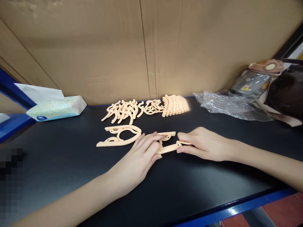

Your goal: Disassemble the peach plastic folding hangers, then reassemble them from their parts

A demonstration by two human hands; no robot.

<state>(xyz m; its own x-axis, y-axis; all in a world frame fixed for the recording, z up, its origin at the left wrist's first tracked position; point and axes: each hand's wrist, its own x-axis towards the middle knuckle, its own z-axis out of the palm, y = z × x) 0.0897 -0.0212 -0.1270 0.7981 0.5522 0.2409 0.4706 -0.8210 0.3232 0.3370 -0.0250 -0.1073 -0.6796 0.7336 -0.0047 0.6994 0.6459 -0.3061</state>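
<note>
My left hand (pixel 146 151) is closed on a cream plastic folding hanger (pixel 168 148), its fingers over the middle of the piece. At the right end of the same hanger, my right hand (pixel 197 143) pinches a small flat cream part between thumb and fingers, right at the end of the lower arm. Part of the hanger lies hidden under my left fingers. Just left of that hand, a second cream folding hanger (pixel 129 134) rests folded on the black table, with a round opening in its middle.
Behind the hands lie loose curved cream pieces (pixel 125 110), ring-shaped pieces (pixel 153 107) and a row of hanger arms (pixel 175 105). A tissue pack (pixel 59 108) sits at the left. Crumpled clear plastic (pixel 229 105), a bottle (pixel 254 80) and a dark bag (pixel 286 91) occupy the right.
</note>
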